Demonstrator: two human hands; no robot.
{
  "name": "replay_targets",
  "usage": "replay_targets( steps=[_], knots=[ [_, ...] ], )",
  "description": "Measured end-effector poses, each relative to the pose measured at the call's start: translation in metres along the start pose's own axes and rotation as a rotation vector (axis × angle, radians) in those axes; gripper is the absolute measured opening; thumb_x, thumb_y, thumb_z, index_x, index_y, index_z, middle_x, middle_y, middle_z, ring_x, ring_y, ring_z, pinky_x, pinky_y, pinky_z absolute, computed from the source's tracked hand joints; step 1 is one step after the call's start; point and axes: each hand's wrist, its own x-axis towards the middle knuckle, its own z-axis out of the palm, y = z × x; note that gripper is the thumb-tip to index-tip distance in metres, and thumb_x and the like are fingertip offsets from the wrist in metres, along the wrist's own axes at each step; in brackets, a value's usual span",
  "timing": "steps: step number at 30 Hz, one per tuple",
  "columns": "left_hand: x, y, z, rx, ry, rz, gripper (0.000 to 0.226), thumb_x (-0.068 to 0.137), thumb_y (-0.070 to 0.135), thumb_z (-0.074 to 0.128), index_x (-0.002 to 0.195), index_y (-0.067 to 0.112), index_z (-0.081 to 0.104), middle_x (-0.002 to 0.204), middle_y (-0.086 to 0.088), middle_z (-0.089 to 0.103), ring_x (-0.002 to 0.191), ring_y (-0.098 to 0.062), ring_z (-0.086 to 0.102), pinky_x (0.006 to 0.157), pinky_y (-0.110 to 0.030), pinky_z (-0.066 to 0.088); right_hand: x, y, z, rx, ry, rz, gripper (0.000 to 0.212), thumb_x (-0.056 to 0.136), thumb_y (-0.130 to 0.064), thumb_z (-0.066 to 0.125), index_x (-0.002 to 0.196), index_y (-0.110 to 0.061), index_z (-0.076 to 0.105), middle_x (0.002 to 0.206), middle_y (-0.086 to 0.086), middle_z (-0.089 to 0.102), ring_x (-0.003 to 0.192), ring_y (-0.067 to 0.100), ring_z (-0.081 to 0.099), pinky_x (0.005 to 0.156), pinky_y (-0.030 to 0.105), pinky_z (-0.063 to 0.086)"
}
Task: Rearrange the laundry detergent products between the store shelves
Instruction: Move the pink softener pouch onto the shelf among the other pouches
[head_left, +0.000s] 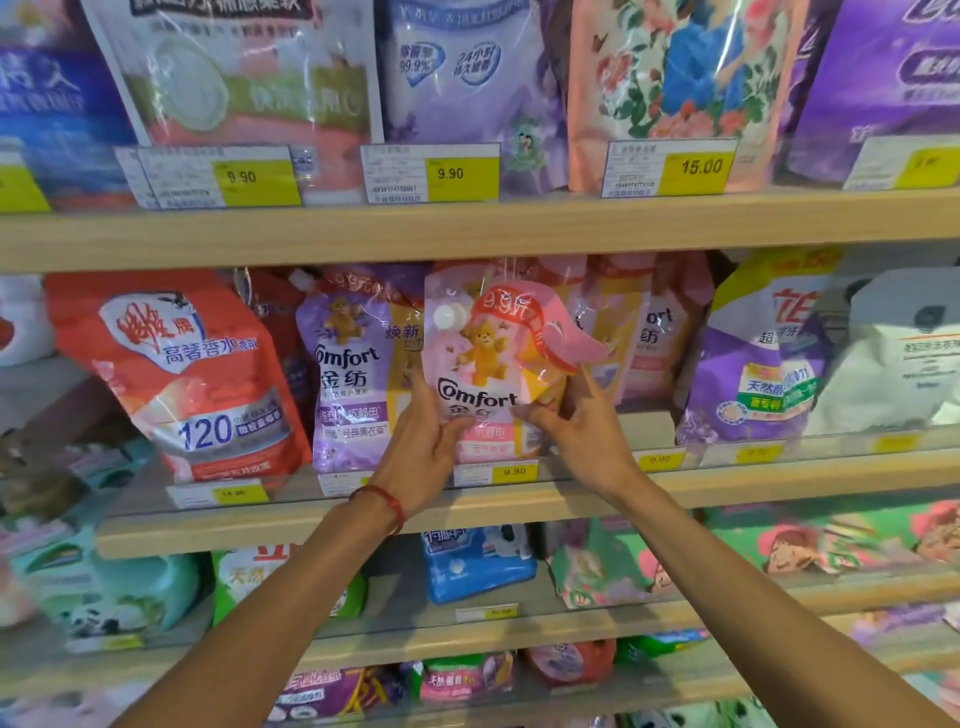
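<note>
Clearly the job is midway: one pink Comfort pouch (483, 358) is in hand, raised just right of and in front of the purple Comfort pouch (348, 379), and not yet resting on anything.

The left grip (423, 441) curls round its lower left edge, nearest the purple pouch. The right grip (579, 423) pinches the lower right edge, thumb in front and fingers behind, so both have hold of it.

Whether it is coming off the middle shelf (779, 483) that carries the purple pouch or going onto it, I cannot tell. A pink panel (493, 441) below the held pouch may be a second of the kind, standing right of the purple one.

How many products have been shifted cannot be read. By my judgement, what remains is seating this pouch in a row, then handling the others.
</note>
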Motion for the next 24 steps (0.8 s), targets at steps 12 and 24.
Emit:
replay_targets(
  steps=[12,24],
  knots=[
    [0.008,-0.011,-0.01,-0.216,-0.07,-0.24,0.041,0.098,0.039,0.059,0.13,0.023,0.039,0.111,0.017,0.07,0.093,0.009,0.07,0.07,-0.016,0.058,0.004,0.005,-0.003,0.091,-0.138,0.034,0.028,0.096,-0.012,0.072,0.109,-0.031,0.056,0.091,-0.021,0.074,0.08,-0.003,0.07,0.069,0.016,0.057],
    [0.021,-0.003,0.003,-0.062,0.068,-0.296,0.027,0.104,0.046,0.047,0.098,0.021,0.04,0.084,-0.015,0.069,0.072,-0.023,0.074,0.06,-0.044,0.061,0.005,0.009,0.007,0.043,-0.023,0.029,0.015,0.099,-0.025,0.069,0.098,-0.015,0.058,0.082,-0.018,0.069,0.081,0.002,0.068,0.077,0.028,0.054]
  ],
)
